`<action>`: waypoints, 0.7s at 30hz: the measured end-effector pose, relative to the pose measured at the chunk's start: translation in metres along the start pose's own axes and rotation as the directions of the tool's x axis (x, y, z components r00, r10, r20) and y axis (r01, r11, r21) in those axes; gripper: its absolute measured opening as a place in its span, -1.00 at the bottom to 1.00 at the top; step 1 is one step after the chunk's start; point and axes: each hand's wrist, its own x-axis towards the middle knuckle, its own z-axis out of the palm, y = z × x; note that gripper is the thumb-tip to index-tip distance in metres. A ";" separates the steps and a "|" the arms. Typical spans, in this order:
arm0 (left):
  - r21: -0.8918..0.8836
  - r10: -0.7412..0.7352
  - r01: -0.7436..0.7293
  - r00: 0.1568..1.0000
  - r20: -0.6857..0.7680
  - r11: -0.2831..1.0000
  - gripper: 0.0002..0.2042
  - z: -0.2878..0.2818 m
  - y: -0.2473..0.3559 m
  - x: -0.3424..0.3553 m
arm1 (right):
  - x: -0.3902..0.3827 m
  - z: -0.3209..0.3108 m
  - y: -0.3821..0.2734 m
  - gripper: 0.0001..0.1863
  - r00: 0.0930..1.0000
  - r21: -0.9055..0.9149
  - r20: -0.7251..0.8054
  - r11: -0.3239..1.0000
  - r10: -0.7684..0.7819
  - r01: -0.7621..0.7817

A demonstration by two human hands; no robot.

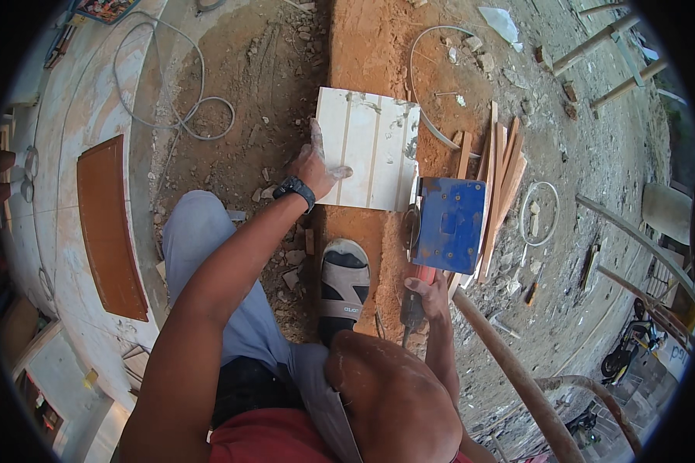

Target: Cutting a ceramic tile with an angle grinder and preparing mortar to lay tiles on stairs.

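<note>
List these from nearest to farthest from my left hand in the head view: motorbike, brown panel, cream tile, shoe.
1. Cream tile: touching the left hand.
2. Shoe: just below the tile in the picture.
3. Brown panel: off to the left.
4. Motorbike: far right, in the background.

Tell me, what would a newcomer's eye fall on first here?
Probably the bright blue plate, right of centre beside the right edge of the pale tile, with the right fingers around the tool just below it. The left fingers hold the tile's left edge. Far left, a reddish-brown panel stands out against a pale surface.
</note>
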 end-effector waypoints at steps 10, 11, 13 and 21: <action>-0.009 0.009 -0.009 1.000 -0.006 1.000 0.26 0.002 -0.002 0.000 | 0.001 0.001 -0.002 -0.26 1.000 0.010 -0.027 1.000 -0.008 0.008; -0.011 0.012 -0.012 1.000 -0.007 1.000 0.26 0.002 -0.002 0.000 | 0.001 0.001 -0.002 -0.26 1.000 0.011 -0.027 1.000 0.003 -0.003; -0.029 0.018 -0.018 1.000 -0.003 0.999 0.25 0.001 -0.003 -0.001 | 0.000 0.003 -0.006 -0.27 1.000 0.012 -0.025 1.000 0.015 -0.015; -0.024 0.014 -0.014 1.000 -0.002 1.000 0.23 -0.002 -0.001 -0.001 | 0.004 0.001 -0.007 -0.26 0.999 -0.021 -0.002 0.999 -0.032 0.032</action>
